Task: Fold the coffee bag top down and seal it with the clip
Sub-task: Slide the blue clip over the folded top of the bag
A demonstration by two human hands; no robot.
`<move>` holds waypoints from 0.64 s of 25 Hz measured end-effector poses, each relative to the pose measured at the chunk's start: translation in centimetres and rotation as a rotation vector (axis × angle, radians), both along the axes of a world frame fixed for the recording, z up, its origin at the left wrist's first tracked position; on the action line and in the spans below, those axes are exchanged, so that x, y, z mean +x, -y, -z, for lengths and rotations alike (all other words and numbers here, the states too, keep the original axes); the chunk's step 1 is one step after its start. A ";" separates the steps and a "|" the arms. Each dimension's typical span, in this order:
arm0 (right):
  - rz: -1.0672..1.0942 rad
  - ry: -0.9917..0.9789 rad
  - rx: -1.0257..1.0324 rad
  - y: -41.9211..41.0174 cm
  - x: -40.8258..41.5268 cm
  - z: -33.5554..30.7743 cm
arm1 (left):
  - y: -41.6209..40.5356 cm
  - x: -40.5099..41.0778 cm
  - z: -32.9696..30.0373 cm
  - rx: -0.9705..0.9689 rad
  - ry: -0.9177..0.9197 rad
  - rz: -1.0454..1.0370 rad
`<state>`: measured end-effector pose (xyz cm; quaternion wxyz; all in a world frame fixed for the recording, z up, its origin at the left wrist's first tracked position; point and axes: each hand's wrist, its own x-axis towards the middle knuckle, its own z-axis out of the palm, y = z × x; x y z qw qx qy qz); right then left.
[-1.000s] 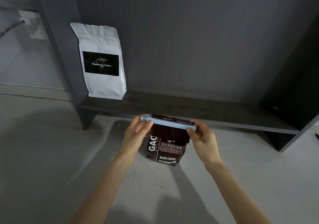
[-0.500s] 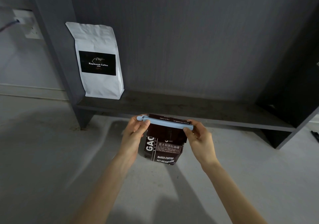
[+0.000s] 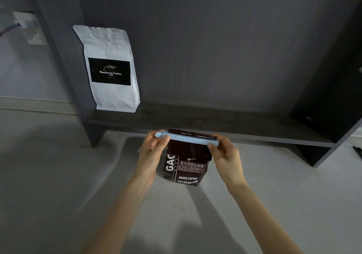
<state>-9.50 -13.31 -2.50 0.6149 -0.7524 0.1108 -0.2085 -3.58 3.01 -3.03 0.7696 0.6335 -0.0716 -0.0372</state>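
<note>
A dark brown coffee bag [image 3: 186,167] with white lettering stands on the grey floor in front of a low shelf. Its top is folded over, and a long pale blue clip [image 3: 188,138] lies across the fold. My left hand [image 3: 151,151] pinches the clip's left end, thumb on the front. At the clip's right end, my right hand [image 3: 225,153] grips it the same way. A strip of the folded top shows above the clip.
A white coffee bag [image 3: 111,69] with a black label stands upright at the left end of the dark shelf board [image 3: 225,124]. The shelf's dark side panels rise at left and right. A wall socket [image 3: 29,28] with a cable sits at far left.
Both hands stay on the clip's ends and the bag has not shifted on the floor. The view has drifted slightly.
</note>
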 end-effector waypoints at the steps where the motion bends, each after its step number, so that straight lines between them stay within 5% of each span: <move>1: 0.004 0.010 0.006 -0.1 0.0 0.1 | -0.1 0.0 0.0 0.009 0.009 0.001; 16: 0.001 -0.159 -0.034 -0.2 -1.0 4.9 | -1.0 -0.8 4.6 0.319 -0.043 0.211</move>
